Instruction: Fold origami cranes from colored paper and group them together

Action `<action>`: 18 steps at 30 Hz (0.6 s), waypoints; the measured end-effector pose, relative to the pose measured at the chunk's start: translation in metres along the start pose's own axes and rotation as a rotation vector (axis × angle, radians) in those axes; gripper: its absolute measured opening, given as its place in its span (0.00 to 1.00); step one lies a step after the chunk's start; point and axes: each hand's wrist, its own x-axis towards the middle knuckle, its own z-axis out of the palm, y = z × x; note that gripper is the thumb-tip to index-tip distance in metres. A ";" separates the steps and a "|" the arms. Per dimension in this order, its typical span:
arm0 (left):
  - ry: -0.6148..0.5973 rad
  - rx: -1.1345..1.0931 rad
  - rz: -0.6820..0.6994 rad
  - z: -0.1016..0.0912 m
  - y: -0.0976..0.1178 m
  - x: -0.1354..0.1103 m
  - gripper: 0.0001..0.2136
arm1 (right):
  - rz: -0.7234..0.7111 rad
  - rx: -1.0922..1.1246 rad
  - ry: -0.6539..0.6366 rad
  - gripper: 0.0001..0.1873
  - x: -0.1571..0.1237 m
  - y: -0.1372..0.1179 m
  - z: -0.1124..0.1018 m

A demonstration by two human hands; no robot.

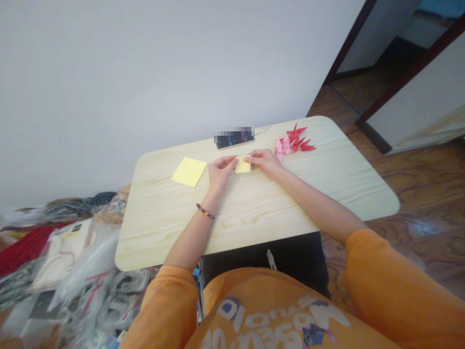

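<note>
A small folded square of yellow paper (243, 165) is pinched between my two hands just above the table. My left hand (220, 170) grips its left edge with thumb and fingers. On the other side my right hand (266, 162) holds the upper right edge, its thumb lying on the paper. A larger flat yellow sheet (189, 172) lies on the table to the left of my left hand. Close beyond my right hand sit pink folded paper cranes (283, 146) and several red ones (298, 139).
A phone (235, 138) lies at the table's back edge by the wall, with a white cable (262, 130) at its right end. The pale wooden table (163, 232) has rounded corners. Bags and clothes (72, 261) are piled on the floor at left; a doorway opens at right.
</note>
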 end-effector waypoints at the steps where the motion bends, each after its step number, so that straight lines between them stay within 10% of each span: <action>1: -0.001 -0.003 -0.003 0.000 0.000 0.000 0.14 | -0.003 -0.006 0.005 0.17 0.000 0.000 0.000; 18: 0.027 -0.044 -0.097 0.001 -0.001 0.000 0.15 | 0.006 -0.053 0.003 0.19 -0.002 -0.002 0.001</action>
